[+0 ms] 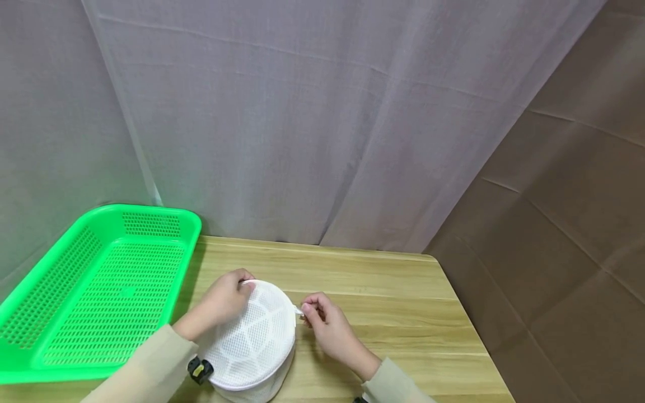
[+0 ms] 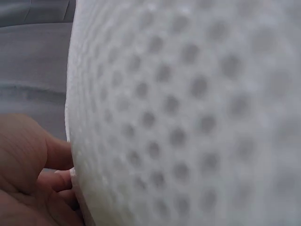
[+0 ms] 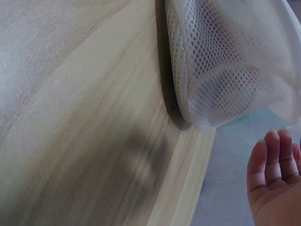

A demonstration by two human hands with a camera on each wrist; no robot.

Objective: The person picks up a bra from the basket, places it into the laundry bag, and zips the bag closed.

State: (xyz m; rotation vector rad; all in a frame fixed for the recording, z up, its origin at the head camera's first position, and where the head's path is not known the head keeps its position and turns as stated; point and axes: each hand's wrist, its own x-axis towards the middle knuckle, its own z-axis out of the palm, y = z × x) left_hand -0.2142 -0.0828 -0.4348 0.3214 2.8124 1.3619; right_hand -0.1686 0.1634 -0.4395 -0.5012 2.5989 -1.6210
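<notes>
A round white mesh laundry bag (image 1: 254, 336) with a flat, seamed top stands on the wooden table in the head view. My left hand (image 1: 224, 302) grips its upper left rim between thumb and fingers. On the bag's right edge, my right hand (image 1: 332, 330) pinches a small white tab (image 1: 298, 310) with thumb and forefinger. Close up in the left wrist view, the mesh (image 2: 174, 103) fills most of the picture, with the left hand (image 2: 28, 165) at its edge. The right wrist view shows the bag's netted side (image 3: 221, 61) and the right hand's fingers (image 3: 273, 160) beside it.
A green plastic basket (image 1: 176, 280) with slotted walls and floor stands left of the bag. Grey cloth (image 1: 282, 123) hangs behind the wooden table (image 1: 393, 313), and a brown sheet (image 1: 564, 224) borders its right side.
</notes>
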